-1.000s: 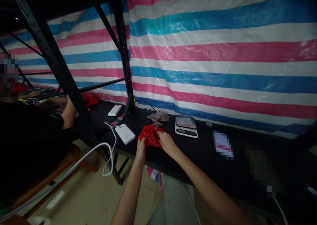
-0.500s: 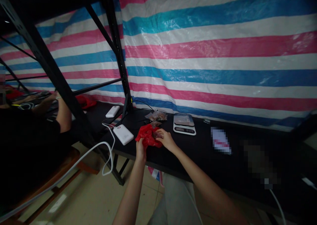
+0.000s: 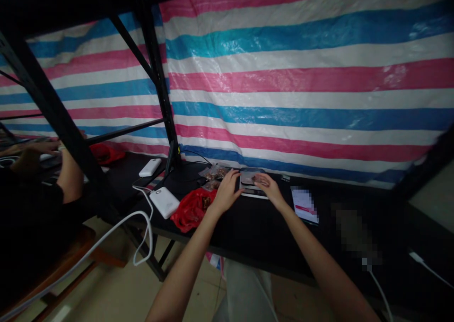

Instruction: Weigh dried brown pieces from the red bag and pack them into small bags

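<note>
Forearms extend forward from the lower edge of the view, both bare, over a long black desk (image 3: 244,232). The left hand (image 3: 226,193) angles up and to the right beside a flat, white rectangular kitchen scale (image 3: 253,195); its grip is wide, thumb parted from the raised fingers, holding nothing. The right hand (image 3: 269,188) bends inward from the opposite side, its fingers curled over the scale's top, where small brown pieces show at the fingertips. Whether that grip is closed on them, I cannot tell. Left of the left wrist, a crumpled, shiny red plastic bag (image 3: 189,212) lies open near the desk's front edge, with brown contents inside. Behind the left hand sit clear plastic packets of brown pieces (image 3: 214,171).
</note>
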The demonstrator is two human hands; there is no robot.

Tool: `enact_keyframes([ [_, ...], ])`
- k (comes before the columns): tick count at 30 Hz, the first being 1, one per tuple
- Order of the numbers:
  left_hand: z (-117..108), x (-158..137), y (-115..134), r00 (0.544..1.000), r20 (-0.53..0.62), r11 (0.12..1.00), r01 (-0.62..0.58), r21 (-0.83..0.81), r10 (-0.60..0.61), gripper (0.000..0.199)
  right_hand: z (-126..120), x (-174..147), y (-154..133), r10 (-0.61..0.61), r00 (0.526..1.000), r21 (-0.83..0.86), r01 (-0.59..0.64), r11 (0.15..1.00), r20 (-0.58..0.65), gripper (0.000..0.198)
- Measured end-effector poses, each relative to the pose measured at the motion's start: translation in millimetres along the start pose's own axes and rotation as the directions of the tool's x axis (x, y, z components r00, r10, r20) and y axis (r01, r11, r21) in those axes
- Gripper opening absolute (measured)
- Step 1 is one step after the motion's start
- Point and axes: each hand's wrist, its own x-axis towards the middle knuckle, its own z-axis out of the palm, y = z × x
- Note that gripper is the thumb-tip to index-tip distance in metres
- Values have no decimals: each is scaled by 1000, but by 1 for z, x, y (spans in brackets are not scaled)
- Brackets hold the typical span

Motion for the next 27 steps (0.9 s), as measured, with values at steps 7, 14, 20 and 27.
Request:
enact_keyframes([
  [7,88,94,-40,902,427,997,46,58,-66,80,-60,27,25,-31,998,-423,7,906,-49,30],
  [14,121,96,-58,964,267,996,20,-85,4,59,-56,45,30,-115,986,-654,164,738,118,34],
  [20,120,95,-57,996,91,939,42,-343,-11,50,-49,53,-9,-200,923,-756,383,531,328,32],
  [27,109,92,-45,993,-72,909,51,-414,-89,39,-40,67,-63,-181,795,-782,604,155,579,22],
])
